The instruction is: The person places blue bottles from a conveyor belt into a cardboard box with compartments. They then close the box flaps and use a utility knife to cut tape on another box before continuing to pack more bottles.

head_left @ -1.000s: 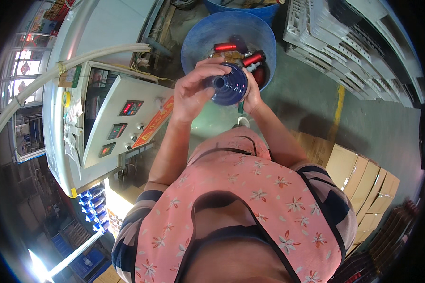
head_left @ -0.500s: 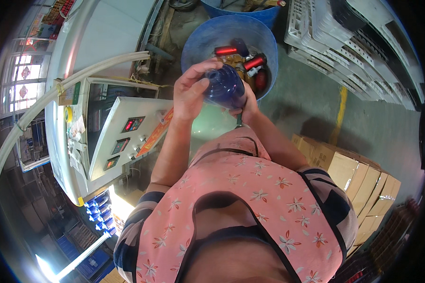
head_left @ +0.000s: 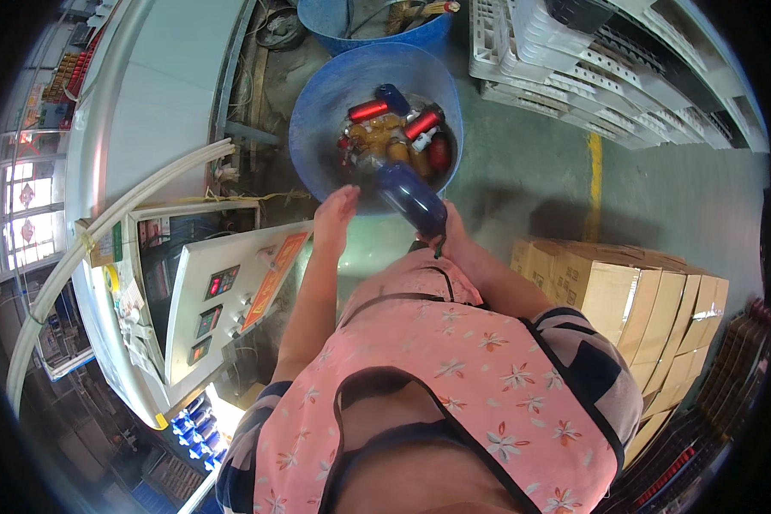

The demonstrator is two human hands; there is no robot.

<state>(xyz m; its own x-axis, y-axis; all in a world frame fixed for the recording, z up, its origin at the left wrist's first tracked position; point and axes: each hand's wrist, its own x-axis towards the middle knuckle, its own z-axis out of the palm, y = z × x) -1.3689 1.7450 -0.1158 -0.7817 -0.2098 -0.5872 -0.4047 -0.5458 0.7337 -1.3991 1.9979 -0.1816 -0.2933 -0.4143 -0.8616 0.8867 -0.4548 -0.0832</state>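
A glossy dark-blue glass bottle (head_left: 413,199) slants over the near rim of a blue plastic bin (head_left: 317,137), its narrower end toward the bin. My right hand (head_left: 456,231) grips it around the lower end, and most of those fingers are hidden behind the glass. To the bottle's left, my left hand (head_left: 338,212) is lifted away from it, fingers stretched out and holding nothing. Inside the bin lie a red bottle (head_left: 368,110), another blue bottle (head_left: 392,98) and several amber bottles (head_left: 377,135).
A second blue bin (head_left: 377,38) with a brush-like thing stands behind. On the left is a machine cabinet with its control panel door (head_left: 218,300) swung out. White plastic pallets (head_left: 557,77) are stacked at the far right, cardboard boxes (head_left: 608,283) at the right.
My left hand has let go of the blue bottle and moved left. The bottle has tipped toward the bin in my right hand. The whole view has shifted slightly.
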